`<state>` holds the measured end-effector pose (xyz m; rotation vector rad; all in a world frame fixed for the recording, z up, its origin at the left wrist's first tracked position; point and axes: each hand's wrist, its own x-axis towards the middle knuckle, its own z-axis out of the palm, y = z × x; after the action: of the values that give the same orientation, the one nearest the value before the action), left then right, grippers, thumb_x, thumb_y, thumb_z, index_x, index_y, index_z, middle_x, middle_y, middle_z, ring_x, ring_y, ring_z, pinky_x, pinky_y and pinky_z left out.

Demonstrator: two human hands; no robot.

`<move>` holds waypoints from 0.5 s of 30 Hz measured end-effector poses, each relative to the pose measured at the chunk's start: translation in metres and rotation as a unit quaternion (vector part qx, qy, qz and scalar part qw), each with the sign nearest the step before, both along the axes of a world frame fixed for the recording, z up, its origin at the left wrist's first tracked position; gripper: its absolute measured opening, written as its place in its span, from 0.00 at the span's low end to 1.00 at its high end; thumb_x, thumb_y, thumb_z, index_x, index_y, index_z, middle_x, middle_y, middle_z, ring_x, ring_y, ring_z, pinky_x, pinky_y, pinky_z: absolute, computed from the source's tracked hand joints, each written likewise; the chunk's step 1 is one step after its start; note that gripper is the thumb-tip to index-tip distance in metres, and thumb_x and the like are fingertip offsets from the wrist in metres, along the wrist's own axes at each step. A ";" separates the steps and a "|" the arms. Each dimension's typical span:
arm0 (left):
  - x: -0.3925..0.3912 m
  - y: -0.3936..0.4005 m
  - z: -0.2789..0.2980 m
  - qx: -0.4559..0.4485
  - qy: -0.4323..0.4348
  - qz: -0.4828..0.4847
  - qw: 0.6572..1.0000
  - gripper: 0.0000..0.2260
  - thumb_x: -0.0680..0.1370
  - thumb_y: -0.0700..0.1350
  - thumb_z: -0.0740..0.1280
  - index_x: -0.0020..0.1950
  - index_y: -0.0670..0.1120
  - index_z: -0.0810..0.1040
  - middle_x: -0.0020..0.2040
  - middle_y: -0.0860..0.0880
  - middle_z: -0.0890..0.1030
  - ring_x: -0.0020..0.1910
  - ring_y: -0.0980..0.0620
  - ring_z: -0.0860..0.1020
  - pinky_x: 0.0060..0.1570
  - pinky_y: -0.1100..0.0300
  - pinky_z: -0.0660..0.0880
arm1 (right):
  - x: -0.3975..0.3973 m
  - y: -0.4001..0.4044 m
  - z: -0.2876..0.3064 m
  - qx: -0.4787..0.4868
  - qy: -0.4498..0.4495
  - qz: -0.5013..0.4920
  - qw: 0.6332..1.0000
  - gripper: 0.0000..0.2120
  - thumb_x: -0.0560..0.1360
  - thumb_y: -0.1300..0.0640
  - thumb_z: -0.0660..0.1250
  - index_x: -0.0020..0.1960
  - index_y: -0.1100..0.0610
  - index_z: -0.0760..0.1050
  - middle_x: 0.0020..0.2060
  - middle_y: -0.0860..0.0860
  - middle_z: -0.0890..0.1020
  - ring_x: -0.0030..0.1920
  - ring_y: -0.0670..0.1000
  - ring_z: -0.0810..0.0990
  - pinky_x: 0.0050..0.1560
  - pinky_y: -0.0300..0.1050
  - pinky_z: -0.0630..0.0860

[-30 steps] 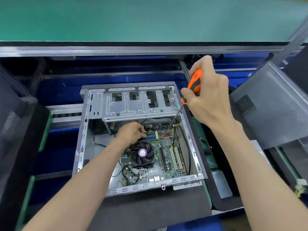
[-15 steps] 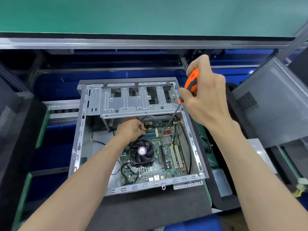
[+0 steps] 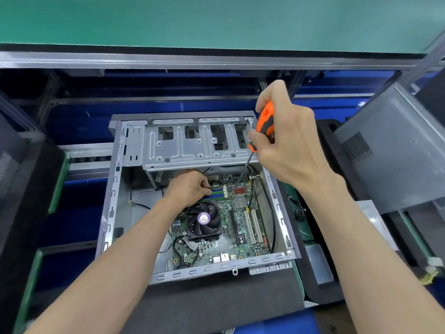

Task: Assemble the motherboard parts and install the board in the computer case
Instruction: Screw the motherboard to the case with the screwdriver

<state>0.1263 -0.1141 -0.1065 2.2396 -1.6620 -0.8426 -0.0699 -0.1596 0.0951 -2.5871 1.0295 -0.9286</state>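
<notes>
**Head view: two hands working inside an open computer case**

Head camera looks down into a grey metal computer case (image 3: 113, 208) lying open on a dark mat (image 3: 216, 307). A green motherboard (image 3: 231, 239) sits flat inside the case, toward its right half, with a black round cooling fan (image 3: 204, 221) mounted near its middle.

The right hand (image 3: 289, 145) is wrapped around the orange and black handle of a screwdriver (image 3: 263, 124). The thin shaft slants down and to the left, and its tip reaches the motherboard near a small red part at the board's far edge.

The left hand (image 3: 190, 189) reaches into the case beside the fan, fingers curled at the blue and green memory slots (image 3: 214, 194); whether they pinch anything cannot be told.

A metal drive cage (image 3: 192, 148) spans the far side of the case. Other grey cases stand to the left and right.
</notes>
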 end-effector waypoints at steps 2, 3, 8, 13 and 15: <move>-0.002 0.000 0.004 -0.026 0.021 -0.019 0.999 0.03 0.75 0.55 0.74 0.47 0.60 0.82 0.41 0.60 0.78 0.42 0.56 0.76 0.42 0.58 0.71 | 0.000 0.000 0.002 -0.015 0.015 0.004 1.000 0.19 0.69 0.60 0.72 0.52 0.56 0.65 0.30 0.49 0.73 0.29 0.49 0.71 0.31 0.50 0.73; -0.003 -0.001 0.005 -0.038 0.033 -0.034 0.998 0.04 0.75 0.53 0.73 0.50 0.61 0.83 0.42 0.59 0.79 0.41 0.56 0.75 0.41 0.59 0.71 | 0.001 -0.001 0.003 -0.030 0.029 0.001 0.999 0.18 0.70 0.59 0.72 0.52 0.56 0.65 0.29 0.48 0.72 0.28 0.49 0.70 0.30 0.50 0.73; -0.018 -0.003 0.011 -0.059 0.024 -0.113 0.992 0.09 0.77 0.47 0.71 0.54 0.58 0.85 0.54 0.56 0.85 0.51 0.53 0.80 0.48 0.59 0.75 | 0.010 0.000 0.016 -0.043 0.109 -0.030 0.993 0.15 0.71 0.50 0.69 0.48 0.53 0.64 0.33 0.51 0.76 0.34 0.60 0.73 0.39 0.54 0.77; -0.017 -0.002 0.009 -0.030 0.019 -0.116 0.993 0.12 0.77 0.41 0.66 0.51 0.57 0.85 0.50 0.53 0.86 0.34 0.59 0.75 0.41 0.58 0.75 | 0.016 0.002 0.028 -0.023 0.140 0.016 0.990 0.09 0.67 0.58 0.66 0.45 0.54 0.70 0.39 0.49 0.73 0.39 0.58 0.73 0.40 0.52 0.74; -0.017 0.000 0.009 -0.014 0.012 -0.107 0.994 0.15 0.75 0.40 0.63 0.50 0.57 0.84 0.41 0.54 0.85 0.31 0.57 0.74 0.40 0.57 0.76 | 0.018 -0.001 0.027 -0.051 0.186 -0.021 0.981 0.06 0.70 0.56 0.66 0.45 0.55 0.71 0.37 0.51 0.72 0.40 0.60 0.73 0.39 0.51 0.72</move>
<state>0.1090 -0.1144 -0.0980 2.0493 -1.9157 -0.8850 -0.0521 -0.1609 0.1216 -2.9078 1.1540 -0.5239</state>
